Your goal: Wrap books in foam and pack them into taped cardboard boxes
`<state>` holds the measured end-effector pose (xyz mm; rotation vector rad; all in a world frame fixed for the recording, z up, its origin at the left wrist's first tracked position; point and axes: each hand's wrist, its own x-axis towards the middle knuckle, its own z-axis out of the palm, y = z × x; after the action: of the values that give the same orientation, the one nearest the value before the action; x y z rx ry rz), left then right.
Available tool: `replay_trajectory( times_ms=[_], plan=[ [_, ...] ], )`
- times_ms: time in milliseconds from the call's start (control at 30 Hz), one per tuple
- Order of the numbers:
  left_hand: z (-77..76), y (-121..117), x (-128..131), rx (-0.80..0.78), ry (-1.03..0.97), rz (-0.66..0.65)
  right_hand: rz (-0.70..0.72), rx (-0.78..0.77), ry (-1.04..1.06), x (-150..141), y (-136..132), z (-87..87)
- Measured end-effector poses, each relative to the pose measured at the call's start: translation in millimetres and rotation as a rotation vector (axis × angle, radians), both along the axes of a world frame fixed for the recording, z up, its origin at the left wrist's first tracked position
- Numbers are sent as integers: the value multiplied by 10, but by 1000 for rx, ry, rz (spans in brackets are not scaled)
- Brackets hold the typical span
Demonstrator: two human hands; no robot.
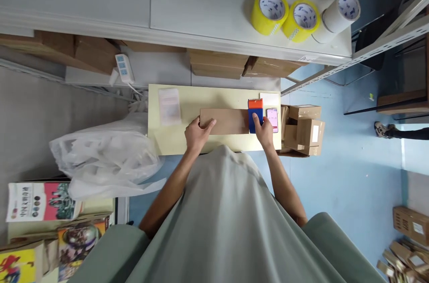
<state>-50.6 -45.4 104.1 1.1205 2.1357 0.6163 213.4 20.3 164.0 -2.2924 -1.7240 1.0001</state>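
A flat brown cardboard piece (228, 121) lies lengthwise over the pale yellow table (187, 144). My left hand (197, 133) grips its left end, thumb on top and fingers around the edge. At the cardboard's right end is a small blue block-shaped item with an orange end (255, 105). My right hand (264, 131) is closed on this item, thumb pressed on its blue face. Whether it is a box or a tool, I cannot tell. Just right of that hand lies a phone (272, 120) with a lit pink screen. A pale printed sheet or packet (169, 106) rests on the table's left part.
Yellow tape rolls (270, 11) and white rolls (342, 13) stand on the grey shelf (201, 10) ahead. Cardboard boxes (306, 133) are stacked right of the table. White plastic wrapping (110, 153) bulges at the left, beside books (43, 202) and a power strip (124, 68).
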Motion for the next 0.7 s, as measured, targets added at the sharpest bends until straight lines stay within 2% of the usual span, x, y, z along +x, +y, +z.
replay_trajectory(
  times_ms=[167, 267, 333, 400, 500, 600, 700],
  plan=[
    [-79, -68, -249, -27, -73, -4, 64, -31, -20, -197, -13, -24],
    [-116, -80, -366, 6, -142, 14, 121, -6, -153, -251, 13, 99],
    [-55, -44, -425, 110, -108, 44, 171, 30, -212, -302, 77, 252],
    [109, 49, -461, 292, -80, 13, 237, 85, -217, -395, 196, 437],
    [519, 329, -467, 546, -102, -139, 357, 216, -197, -644, 495, 720],
    [965, 774, -456, 713, -74, -246, 497, 378, -191, -1003, 928, 970],
    [1283, 1258, -493, 820, -61, -295, 632, 519, -209, -1383, 1413, 1155]
  ],
)
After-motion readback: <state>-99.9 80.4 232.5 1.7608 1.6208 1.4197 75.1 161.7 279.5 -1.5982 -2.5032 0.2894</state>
